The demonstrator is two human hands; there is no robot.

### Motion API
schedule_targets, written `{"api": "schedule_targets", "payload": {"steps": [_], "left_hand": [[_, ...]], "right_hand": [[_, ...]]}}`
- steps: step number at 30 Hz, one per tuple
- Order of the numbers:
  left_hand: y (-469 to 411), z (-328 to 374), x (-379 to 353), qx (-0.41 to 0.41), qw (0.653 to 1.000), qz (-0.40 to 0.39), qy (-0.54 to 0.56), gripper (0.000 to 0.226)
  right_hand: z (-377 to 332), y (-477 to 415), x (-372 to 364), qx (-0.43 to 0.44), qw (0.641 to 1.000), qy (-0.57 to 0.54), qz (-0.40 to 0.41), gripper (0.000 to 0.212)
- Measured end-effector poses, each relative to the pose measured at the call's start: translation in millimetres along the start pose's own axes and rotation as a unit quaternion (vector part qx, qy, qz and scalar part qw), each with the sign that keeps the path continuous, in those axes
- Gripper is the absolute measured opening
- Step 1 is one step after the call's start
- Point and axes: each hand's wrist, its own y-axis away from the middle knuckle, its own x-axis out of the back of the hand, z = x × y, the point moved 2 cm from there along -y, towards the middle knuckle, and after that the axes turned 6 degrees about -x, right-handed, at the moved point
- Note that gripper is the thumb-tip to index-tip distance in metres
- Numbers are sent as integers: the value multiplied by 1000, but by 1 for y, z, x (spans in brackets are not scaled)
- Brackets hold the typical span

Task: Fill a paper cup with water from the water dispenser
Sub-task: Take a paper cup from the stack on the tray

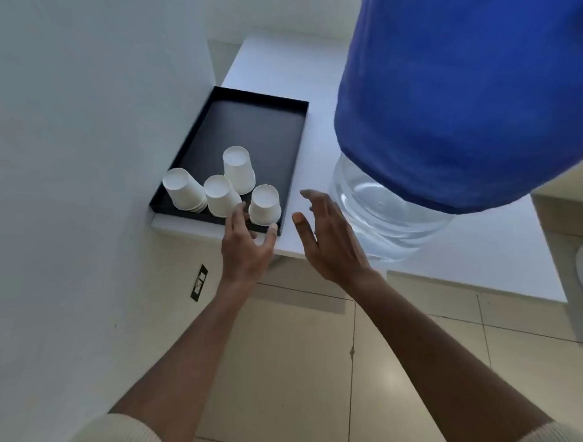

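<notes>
— White wall on the left, pale tiled floor below, and a white surface in the corner carrying everything. What's the biggest thing on it?

— That's the water dispenser bottle, wrapped in a blue cover, standing on the right of the surface. Its clear lower part shows; the top is cut off by the frame.

— And the cups?

— They sit upside down at the near end of a black tray to the left of the bottle. Four white stacks or singles; the nearest paper cup sits at the tray's front right corner.

— Which step is this?

— Picking a cup, I'd judge. The left hand has its grip released, fingers spread, thumb and forefinger just either side of that nearest cup's base but not closed on it. The right hand hovers open and empty between tray and bottle.

— Next move?

— Close on the cup, lift it clear of its neighbours, turn it upright.

— Anything hidden?

— No tap or spout shows anywhere, so where the water comes out I cannot tell. Whether the nearest cup is one or several nested is also unclear.
</notes>
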Motion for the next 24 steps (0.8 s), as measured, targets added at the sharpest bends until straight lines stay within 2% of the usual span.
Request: {"api": "schedule_targets", "payload": {"steps": [10, 13, 17, 19, 22, 24], "left_hand": [[-11, -16, -23, 63, 998, 1, -9, 62], [-16, -23, -28, 89, 996, 4, 17, 47], [-20, -31, -34, 120, 991, 10, 51, 25], [-21, -32, -34, 123, 990, 21, 71, 27], [-24, -30, -32, 112, 989, 31, 93, 47], [-26, -30, -31, 99, 990, 32, 95, 52]], "right_hand": [[-4, -72, -63, -90, 993, -20, -73, 73], [0, -79, -78, -119, 989, -21, -87, 70], [5, -78, -87, -130, 989, -31, -66, 56], [6, -77, -87, -135, 988, -44, -55, 53], [7, -77, -83, -138, 988, -58, -37, 50], [7, -79, -77, -139, 988, -61, -33, 50]]}}
